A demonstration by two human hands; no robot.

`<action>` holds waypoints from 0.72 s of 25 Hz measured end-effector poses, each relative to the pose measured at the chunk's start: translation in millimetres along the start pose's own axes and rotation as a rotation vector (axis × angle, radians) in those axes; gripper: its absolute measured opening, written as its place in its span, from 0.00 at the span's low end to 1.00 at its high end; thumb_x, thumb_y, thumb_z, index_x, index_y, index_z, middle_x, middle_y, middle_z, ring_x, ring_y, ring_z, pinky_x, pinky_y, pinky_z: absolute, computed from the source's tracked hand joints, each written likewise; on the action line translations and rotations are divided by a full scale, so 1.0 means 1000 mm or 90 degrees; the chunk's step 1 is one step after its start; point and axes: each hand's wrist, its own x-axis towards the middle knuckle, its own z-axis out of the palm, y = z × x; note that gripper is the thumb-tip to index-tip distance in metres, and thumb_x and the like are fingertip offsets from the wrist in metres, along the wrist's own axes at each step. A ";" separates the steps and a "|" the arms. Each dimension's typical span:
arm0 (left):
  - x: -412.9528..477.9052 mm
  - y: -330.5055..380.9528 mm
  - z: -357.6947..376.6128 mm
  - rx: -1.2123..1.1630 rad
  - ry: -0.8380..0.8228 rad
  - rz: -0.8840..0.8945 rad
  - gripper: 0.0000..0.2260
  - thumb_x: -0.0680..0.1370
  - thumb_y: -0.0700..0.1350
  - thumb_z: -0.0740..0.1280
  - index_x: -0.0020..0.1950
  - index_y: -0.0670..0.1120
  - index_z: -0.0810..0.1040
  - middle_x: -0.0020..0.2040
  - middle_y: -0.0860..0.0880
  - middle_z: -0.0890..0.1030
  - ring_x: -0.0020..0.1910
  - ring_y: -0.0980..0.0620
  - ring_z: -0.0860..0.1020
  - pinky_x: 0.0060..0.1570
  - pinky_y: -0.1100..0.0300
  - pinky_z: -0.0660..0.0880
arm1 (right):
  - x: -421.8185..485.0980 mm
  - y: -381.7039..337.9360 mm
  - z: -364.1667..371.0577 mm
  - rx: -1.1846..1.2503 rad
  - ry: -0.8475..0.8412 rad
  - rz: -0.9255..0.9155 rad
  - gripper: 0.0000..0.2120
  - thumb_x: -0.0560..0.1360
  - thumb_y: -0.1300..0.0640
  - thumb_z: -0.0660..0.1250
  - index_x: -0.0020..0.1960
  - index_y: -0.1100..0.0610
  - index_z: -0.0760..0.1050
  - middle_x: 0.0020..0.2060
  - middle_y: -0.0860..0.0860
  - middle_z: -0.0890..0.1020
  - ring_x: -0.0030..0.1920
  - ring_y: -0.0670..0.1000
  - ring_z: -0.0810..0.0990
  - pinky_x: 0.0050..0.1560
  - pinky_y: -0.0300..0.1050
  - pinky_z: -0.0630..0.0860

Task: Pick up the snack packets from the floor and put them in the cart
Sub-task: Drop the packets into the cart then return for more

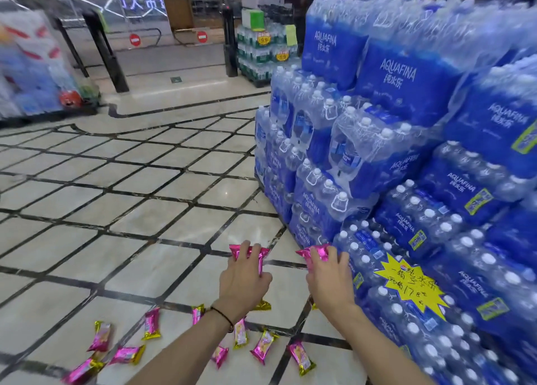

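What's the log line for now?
left hand holds pink foil snack packet | right hand holds second pink foil packet | floor: loose packets

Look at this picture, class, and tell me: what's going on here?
A person is in a shop beside stacked water packs. Their left grip holds pink snack packets and their right grip holds another pink packet, both above the tiled floor. Loose packets lie scattered on the floor under the forearms. No cart is in view.
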 end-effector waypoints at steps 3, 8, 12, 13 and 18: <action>0.001 0.022 -0.026 -0.012 0.009 -0.004 0.24 0.75 0.55 0.63 0.70 0.55 0.64 0.73 0.51 0.63 0.59 0.44 0.74 0.50 0.50 0.79 | 0.002 -0.004 -0.031 0.018 0.014 0.008 0.19 0.73 0.54 0.69 0.63 0.53 0.74 0.58 0.59 0.75 0.56 0.64 0.71 0.47 0.56 0.78; -0.004 0.051 -0.056 -0.036 0.010 0.024 0.25 0.75 0.55 0.65 0.70 0.54 0.64 0.71 0.51 0.64 0.58 0.47 0.74 0.51 0.50 0.79 | -0.006 0.001 -0.069 0.029 0.000 0.037 0.19 0.77 0.52 0.61 0.67 0.52 0.68 0.64 0.57 0.70 0.64 0.62 0.65 0.55 0.52 0.75; -0.004 0.072 -0.064 -0.069 -0.003 0.082 0.25 0.76 0.55 0.66 0.71 0.55 0.63 0.71 0.51 0.64 0.60 0.47 0.73 0.52 0.54 0.76 | -0.029 0.011 -0.095 0.008 0.013 0.090 0.24 0.79 0.51 0.61 0.73 0.53 0.63 0.70 0.59 0.66 0.69 0.65 0.62 0.63 0.54 0.73; -0.004 0.076 -0.064 -0.079 -0.014 0.102 0.25 0.75 0.56 0.66 0.71 0.56 0.63 0.72 0.52 0.64 0.62 0.46 0.73 0.54 0.53 0.76 | -0.036 0.015 -0.101 0.001 0.012 0.112 0.25 0.79 0.51 0.62 0.74 0.53 0.62 0.71 0.59 0.65 0.70 0.65 0.61 0.64 0.54 0.72; -0.019 0.104 -0.056 -0.081 -0.055 0.257 0.23 0.72 0.57 0.63 0.66 0.55 0.65 0.66 0.52 0.67 0.56 0.46 0.76 0.53 0.48 0.78 | -0.088 0.037 -0.120 -0.041 0.041 0.238 0.22 0.77 0.51 0.62 0.71 0.52 0.67 0.68 0.59 0.68 0.66 0.64 0.65 0.61 0.52 0.72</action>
